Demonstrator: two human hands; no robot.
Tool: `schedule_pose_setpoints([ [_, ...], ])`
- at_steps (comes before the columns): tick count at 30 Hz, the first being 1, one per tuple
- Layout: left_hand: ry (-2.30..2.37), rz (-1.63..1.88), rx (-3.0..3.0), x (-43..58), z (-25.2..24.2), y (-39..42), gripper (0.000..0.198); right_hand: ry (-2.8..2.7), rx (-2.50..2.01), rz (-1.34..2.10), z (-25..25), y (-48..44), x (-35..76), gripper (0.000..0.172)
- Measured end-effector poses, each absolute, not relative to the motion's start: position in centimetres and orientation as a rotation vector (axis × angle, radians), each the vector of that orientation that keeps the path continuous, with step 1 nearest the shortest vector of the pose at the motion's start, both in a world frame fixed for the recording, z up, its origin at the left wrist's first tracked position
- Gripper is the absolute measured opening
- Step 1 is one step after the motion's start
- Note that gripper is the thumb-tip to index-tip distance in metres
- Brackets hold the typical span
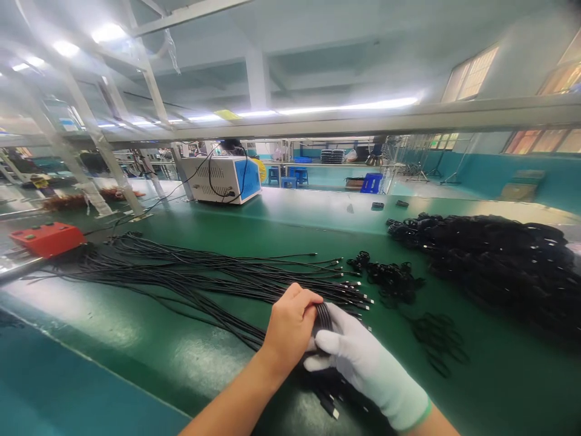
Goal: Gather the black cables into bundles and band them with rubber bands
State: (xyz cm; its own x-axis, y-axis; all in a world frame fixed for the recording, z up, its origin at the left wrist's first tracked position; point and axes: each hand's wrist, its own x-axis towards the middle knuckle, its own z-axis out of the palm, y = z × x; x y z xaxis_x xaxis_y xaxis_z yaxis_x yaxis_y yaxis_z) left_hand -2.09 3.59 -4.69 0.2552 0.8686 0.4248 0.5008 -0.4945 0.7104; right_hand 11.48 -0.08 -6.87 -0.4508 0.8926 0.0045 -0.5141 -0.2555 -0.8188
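Note:
My bare left hand (pixel 293 321) and my white-gloved right hand (pixel 356 348) meet over the green table. Between them is a coiled black cable (pixel 324 316), its loops bunched side by side. The left fingers close on the coil from above, and the gloved fingers wrap it from the right. Long black cables (pixel 213 266) lie stretched out to the left, their pale-tipped plugs (pixel 363 297) ending just beyond my hands. Below the glove more plug ends (pixel 330 407) rest on the table, partly covered by my hands.
A large heap of black coiled cables (pixel 499 254) covers the table's right side, with a smaller clump (pixel 393 278) nearer my hands. A red box (pixel 48 239) stands at the left. Behind sits a white and blue machine (pixel 222 178). Metal posts rise at the back left.

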Motion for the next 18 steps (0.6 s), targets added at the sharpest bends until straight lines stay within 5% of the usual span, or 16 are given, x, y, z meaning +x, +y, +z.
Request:
schedule_pose_setpoints([
  [7,0.953,0.777,1.713,-5.0,-3.0,5.3,0.027,-0.672,-0.377,2.113,-7.0,0.5,12.6,0.030],
  [13,0.500,0.627,1.428,-6.1,-4.1,5.8,0.044,-0.770,-0.253,2.325,-6.6,0.1,11.9,0.060],
  [18,0.735,0.685,1.583,-5.6,-4.3,5.6,0.039,-1.011,-0.742,1.883,-7.0,0.4,11.8,0.051],
])
